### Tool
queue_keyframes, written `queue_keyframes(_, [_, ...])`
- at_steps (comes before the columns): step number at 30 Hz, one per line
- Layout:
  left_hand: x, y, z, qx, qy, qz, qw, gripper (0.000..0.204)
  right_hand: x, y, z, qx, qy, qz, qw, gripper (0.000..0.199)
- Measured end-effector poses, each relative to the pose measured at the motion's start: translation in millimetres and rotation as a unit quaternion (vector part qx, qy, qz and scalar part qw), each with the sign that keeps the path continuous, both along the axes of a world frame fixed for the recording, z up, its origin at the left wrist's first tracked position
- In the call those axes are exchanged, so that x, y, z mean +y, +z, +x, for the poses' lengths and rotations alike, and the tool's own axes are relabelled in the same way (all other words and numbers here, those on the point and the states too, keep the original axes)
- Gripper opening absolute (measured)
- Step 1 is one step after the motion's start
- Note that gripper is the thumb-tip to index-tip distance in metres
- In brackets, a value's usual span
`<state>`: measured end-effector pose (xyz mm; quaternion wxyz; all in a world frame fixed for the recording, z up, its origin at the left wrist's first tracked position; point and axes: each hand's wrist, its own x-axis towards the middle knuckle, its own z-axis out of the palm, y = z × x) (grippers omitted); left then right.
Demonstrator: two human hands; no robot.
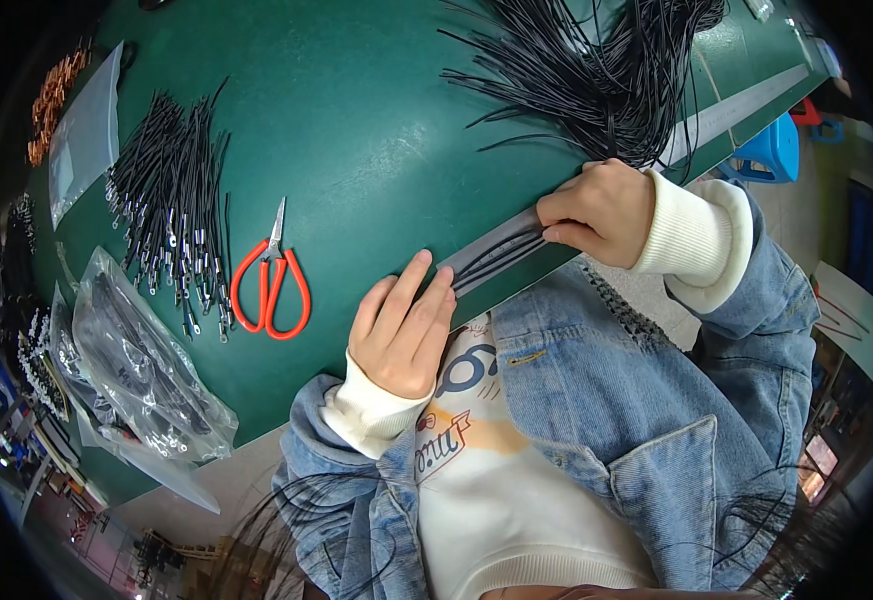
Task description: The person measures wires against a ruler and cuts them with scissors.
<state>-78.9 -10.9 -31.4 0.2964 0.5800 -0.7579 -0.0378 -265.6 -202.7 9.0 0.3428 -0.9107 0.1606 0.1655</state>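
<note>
A few thin black cords [497,255] lie stretched along the grey metal ruler strip [732,108] at the near edge of the green table [357,120]. My left hand [402,325] lies flat with its fingertips pressing down the cords' left ends. My right hand [597,212] pinches the same cords farther right, fingers closed on them. Both wrists show white cuffs under denim sleeves.
A big loose heap of black cords [607,70] lies behind my right hand. Red-handled scissors [272,280] rest left of my left hand. Further left lie a bundle of cut cords with metal ends [172,200], clear plastic bags [142,365] and copper parts [52,95]. A blue stool [777,150] stands at right.
</note>
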Motion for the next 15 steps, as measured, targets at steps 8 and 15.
queue_keyframes(8, [-1,0,3,-0.002,-0.008,0.0,1.0,0.015,-6,4,-9,0.002,0.069,-0.023,0.997,0.018])
queue_keyframes(15, [-1,0,3,-0.01,-0.01,-0.001,1.0,0.016,-20,11,-17,0.004,0.097,-0.046,0.994,0.017])
